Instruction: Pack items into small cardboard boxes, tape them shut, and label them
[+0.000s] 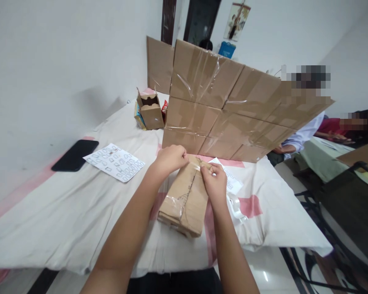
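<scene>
A brown cardboard box (184, 200) lies lengthwise in front of me, with clear tape across its near end and dark scribbled lines along the top seam. My left hand (172, 158) is closed at the box's far left edge, its fingertips mostly hidden. At the far right edge, the fingers of my right hand (215, 179) are pinched together. A shiny strip of clear tape (198, 167) shows on the box between the hands, one end meeting the right fingertips. Beside my right wrist lies a white tape dispenser (236, 209), partly covered by the arm.
A tall taped cardboard panel (221, 110) stands behind the box. An open carton (151, 112) sits back left. Left are a black phone-like slab (75, 155) and a printed sheet (115, 162); another sheet (230, 179) lies right. People sit beyond the bed's right side.
</scene>
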Tool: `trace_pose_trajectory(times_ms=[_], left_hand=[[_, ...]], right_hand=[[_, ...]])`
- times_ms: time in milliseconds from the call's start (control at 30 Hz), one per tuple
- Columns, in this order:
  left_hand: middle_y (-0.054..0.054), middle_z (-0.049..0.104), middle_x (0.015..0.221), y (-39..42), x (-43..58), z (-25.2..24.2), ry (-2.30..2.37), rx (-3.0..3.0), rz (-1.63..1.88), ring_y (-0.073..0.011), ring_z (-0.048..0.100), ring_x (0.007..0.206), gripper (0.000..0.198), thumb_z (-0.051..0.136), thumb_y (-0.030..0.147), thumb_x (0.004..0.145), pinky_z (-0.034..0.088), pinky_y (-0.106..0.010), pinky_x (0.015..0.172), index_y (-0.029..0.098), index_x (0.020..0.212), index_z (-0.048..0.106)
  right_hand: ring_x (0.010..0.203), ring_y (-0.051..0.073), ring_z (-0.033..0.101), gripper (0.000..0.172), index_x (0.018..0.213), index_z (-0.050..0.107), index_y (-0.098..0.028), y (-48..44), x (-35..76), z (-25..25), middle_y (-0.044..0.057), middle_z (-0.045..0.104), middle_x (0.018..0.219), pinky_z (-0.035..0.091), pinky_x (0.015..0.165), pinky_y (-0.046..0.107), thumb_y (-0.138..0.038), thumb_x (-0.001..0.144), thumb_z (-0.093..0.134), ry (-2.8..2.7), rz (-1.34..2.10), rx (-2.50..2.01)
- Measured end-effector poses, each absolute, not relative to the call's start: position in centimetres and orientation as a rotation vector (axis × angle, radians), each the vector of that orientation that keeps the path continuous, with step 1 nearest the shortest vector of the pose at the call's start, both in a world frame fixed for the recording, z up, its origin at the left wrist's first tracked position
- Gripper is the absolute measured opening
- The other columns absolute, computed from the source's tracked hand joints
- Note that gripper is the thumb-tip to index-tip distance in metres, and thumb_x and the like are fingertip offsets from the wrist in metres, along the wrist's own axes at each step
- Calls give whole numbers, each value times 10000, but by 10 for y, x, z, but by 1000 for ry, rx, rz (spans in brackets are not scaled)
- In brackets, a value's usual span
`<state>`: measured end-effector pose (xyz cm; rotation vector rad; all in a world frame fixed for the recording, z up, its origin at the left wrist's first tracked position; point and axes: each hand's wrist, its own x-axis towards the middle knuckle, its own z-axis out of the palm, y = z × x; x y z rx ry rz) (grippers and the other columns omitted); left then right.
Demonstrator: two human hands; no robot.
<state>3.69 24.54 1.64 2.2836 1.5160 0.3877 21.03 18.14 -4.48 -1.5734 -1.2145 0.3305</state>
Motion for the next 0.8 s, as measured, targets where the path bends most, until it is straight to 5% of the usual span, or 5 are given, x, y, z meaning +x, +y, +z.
trace_pose_trajectory(times_ms=[400,633,800], left_hand=[[-53,730,1011,248,38,11,1564,2234,356,-261,665,938,199,543,385,794,458,-337,781,250,893,650],[-74,736,1013,248,37,12,1563,2251,340,-265,679,926,233,508,408,829,474,-357,776,228,881,646],[-63,734,1014,248,36,13,1541,2259,308,-265,678,920,227,518,414,820,475,-358,762,232,884,639]], right_hand=[[1194,277,534,231,693,508,-211,183,214,-54,124,538,1123,399,1054,404,-332,701,705,-1164,198,-1608],[1046,243,593,291,574,428,-212,182,213,-54,92,630,992,387,1014,403,-319,773,612,-1143,237,-1537],[923,214,592,265,684,500,-207,184,216,-52,56,636,893,442,904,370,-402,838,591,-1169,319,-1490]])
